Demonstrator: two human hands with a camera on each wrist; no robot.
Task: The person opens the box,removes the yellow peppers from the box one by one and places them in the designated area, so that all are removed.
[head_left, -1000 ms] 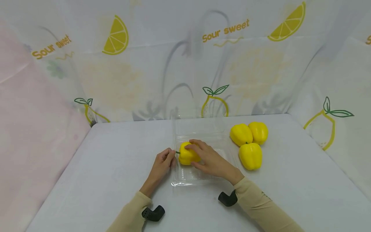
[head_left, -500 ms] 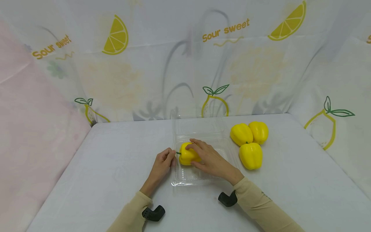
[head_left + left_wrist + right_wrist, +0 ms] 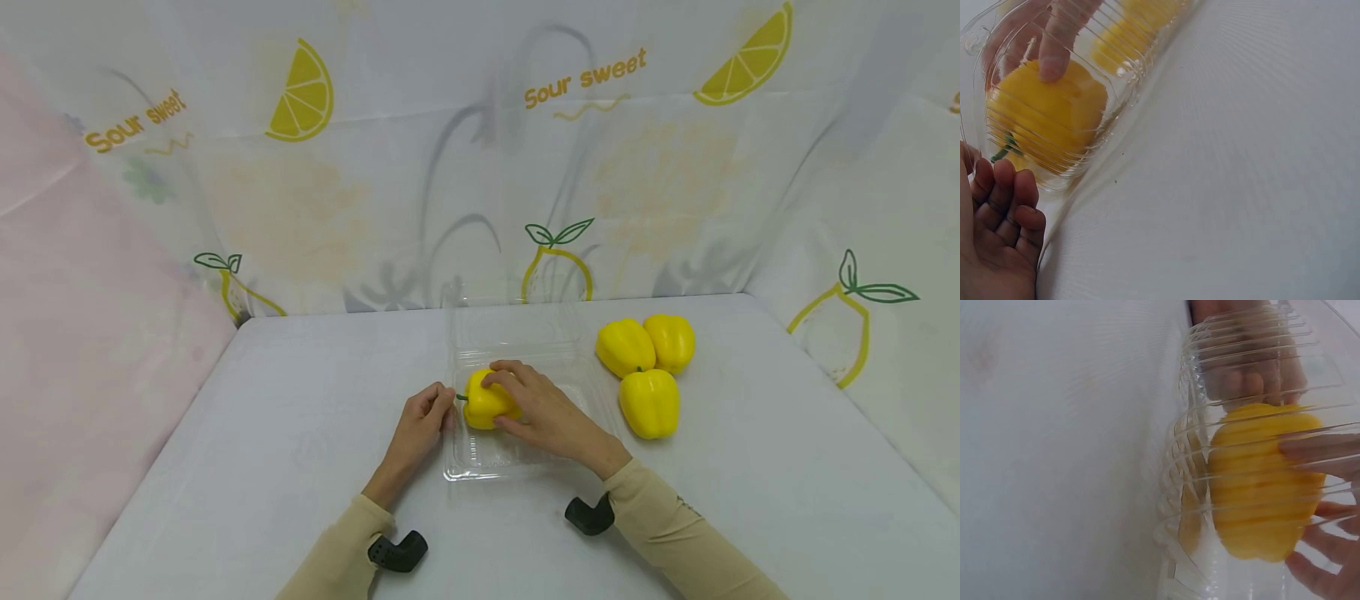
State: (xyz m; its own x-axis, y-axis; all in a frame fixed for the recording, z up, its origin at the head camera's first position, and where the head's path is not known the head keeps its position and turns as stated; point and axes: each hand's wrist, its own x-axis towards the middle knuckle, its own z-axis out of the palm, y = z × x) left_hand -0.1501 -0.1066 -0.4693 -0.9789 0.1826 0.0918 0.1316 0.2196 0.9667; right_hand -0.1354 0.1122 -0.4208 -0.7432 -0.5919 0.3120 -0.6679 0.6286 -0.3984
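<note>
A yellow bell pepper (image 3: 486, 402) lies on its side in a clear plastic clamshell container (image 3: 480, 475), its green stem pointing left. My right hand (image 3: 546, 410) reaches in from the right and grips the pepper, fingers over its top and thumb on the near side. At the container's left rim, my left hand (image 3: 423, 419) pinches the edge beside the stem. The left wrist view shows the left fingers (image 3: 1005, 203) curled up against the outside wall. Through the ribbed wall in the right wrist view, the pepper (image 3: 1266, 487) shows with the right fingers on it.
Three more yellow bell peppers sit grouped right of the container: one at the left (image 3: 625, 347), one behind (image 3: 669, 342), one nearer (image 3: 649, 403). The container's raised lid (image 3: 517, 323) stands toward the lemon-print backdrop (image 3: 390, 200). White cloth covers the table (image 3: 285, 450).
</note>
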